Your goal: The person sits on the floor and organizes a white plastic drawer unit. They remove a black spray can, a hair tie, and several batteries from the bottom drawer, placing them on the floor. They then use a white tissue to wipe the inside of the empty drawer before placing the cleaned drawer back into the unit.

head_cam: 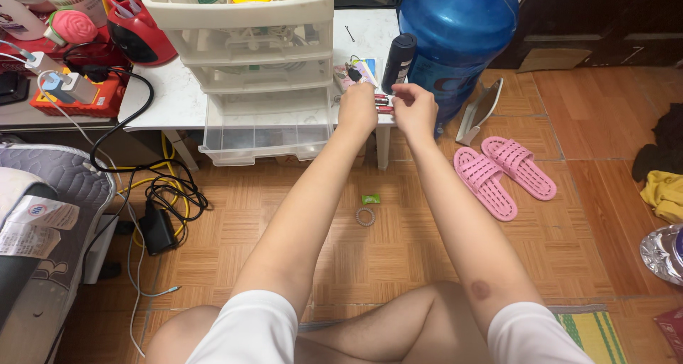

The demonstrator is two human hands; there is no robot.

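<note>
A person sitting cross-legged on a wooden floor is reaching both arms forward to the front edge of a low white table (160, 97), the landmark for everything here. Standing at the table's right end is a large blue water jug (459, 33); sitting on the table's middle is a clear plastic drawer unit (260, 72), its lowest drawer jutting out over the front edge. On the floor to the right of the table a pair of pink slippers (505, 175) is lying side by side, and below the table's left half a tangle of black cables (167, 190) is trailing toward a bed.

Between the drawer unit and the jug, a dark cylindrical bottle (398, 62) is standing upright on the table. The left hand (358, 108) is curling loosely at the table's front edge, over some slim red-and-black sticks (382, 101), perhaps pens; whether it is gripping any of them cannot be told. The right hand (415, 108) is pinching its fingers together just beside them, right under the bottle, and what it is nipping is too small to make out.

Handled well, the work would seem to call for short, low finger movements, since the bottle is standing close enough to be toppled. Below the table's front edge, a hair tie (366, 217) and a small green wrapper (371, 199) are lying on the floor.
</note>
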